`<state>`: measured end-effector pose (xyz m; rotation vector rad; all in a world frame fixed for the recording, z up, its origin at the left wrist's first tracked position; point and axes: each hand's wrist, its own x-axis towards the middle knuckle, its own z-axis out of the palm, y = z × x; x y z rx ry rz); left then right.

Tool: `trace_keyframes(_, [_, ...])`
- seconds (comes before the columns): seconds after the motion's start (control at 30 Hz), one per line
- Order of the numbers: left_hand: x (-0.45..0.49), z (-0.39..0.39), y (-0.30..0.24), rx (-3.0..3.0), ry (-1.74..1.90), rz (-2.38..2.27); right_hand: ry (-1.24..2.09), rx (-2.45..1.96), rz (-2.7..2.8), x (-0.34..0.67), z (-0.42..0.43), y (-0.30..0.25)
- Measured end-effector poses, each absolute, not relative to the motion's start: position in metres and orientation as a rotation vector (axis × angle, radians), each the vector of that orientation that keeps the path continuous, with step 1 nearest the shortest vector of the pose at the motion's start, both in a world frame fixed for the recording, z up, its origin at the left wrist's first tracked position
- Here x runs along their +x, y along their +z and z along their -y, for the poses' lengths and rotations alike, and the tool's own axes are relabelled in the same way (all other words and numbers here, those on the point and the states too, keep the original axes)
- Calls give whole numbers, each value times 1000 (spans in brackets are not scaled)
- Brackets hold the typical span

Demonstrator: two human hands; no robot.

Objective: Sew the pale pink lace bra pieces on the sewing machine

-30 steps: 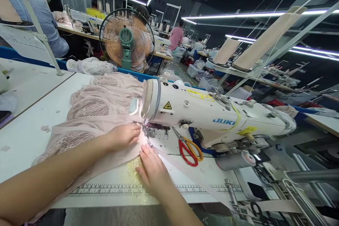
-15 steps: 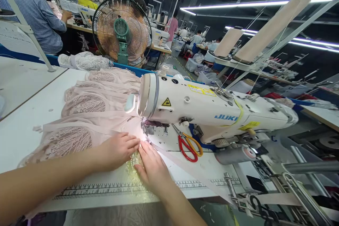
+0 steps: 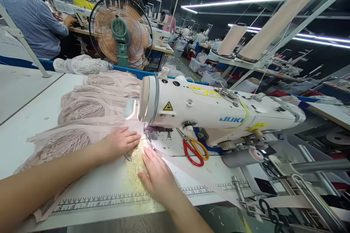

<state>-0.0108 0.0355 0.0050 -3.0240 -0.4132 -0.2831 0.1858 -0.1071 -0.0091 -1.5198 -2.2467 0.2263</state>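
Note:
My left hand (image 3: 120, 145) lies with fingers stretched out on pale pink fabric (image 3: 106, 123), just left of the needle area of the white JUKI sewing machine (image 3: 186, 105). My right hand (image 3: 158, 173) rests flat, thumb apart, by the fabric edge below the presser foot (image 3: 147, 131). Between the hands shows a crinkled, yellowish see-through patch (image 3: 134, 174) on the table. A pale narrow strip (image 3: 197, 174) runs from the needle area past my right hand to a metal guide (image 3: 247, 204). Pale pink lace pieces (image 3: 71, 145) lie in a row on the left.
Scissors (image 3: 195, 149) with red and orange handles lie under the machine arm. A grey thread cone (image 3: 243, 159) lies to their right. A large fan (image 3: 120, 32) stands behind the table, and a person in a striped shirt (image 3: 35, 22) sits at back left. Printed rulers (image 3: 95, 204) line the front edge.
My hands have moved apart, the left one shifting left, so more of the yellowish patch shows between them. The whole view has shifted slightly.

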Motion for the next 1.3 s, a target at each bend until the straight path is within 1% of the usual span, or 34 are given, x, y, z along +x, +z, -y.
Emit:
trace_keyframes(0.13, [-7,-39,6,-2996,-320,412,229,-1507,2237,186,106,-9])
trace_keyframes(0.23, [-10,-26,24,-2951,-320,480,230,-1490,2209,187,106,-10])
trace_keyframes(0.3, [-22,-6,41,-2902,-221,694,235,-1488,2208,188,107,-11])
trace_keyframes(0.37, [-44,18,55,-2836,-68,1010,238,-1486,2214,188,108,-12])
trace_keyframes(0.47, [-82,48,61,-2805,140,1380,231,-1469,2206,188,106,-15])
trace_keyframes(0.53, [-101,59,55,-2752,188,1485,222,-1458,2194,188,103,-15])
trace_keyframes(0.63, [-112,61,41,-2632,171,1506,212,-1394,2154,188,107,-10])
trace_keyframes(0.7, [-113,55,35,-2563,139,1501,283,-1312,2111,189,121,-8])
trace_keyframes(0.77, [-113,45,32,-2534,131,1508,449,-1240,2120,192,144,-14])
trace_keyframes(0.9, [-118,21,33,-2561,150,1587,706,-1109,2447,205,195,-46])
trace_keyframes(1.0, [-123,9,36,-2604,64,1568,726,-1143,2532,215,213,-66])
trace_keyframes(1.13, [-128,10,33,-2629,-73,1531,485,-1558,2391,226,216,-82])
trace_keyframes(1.2, [-129,25,28,-2648,-283,1458,410,-1678,2325,231,217,-92])
trace_keyframes(1.3, [-129,67,19,-2676,-825,1305,373,-1716,2293,236,217,-109])
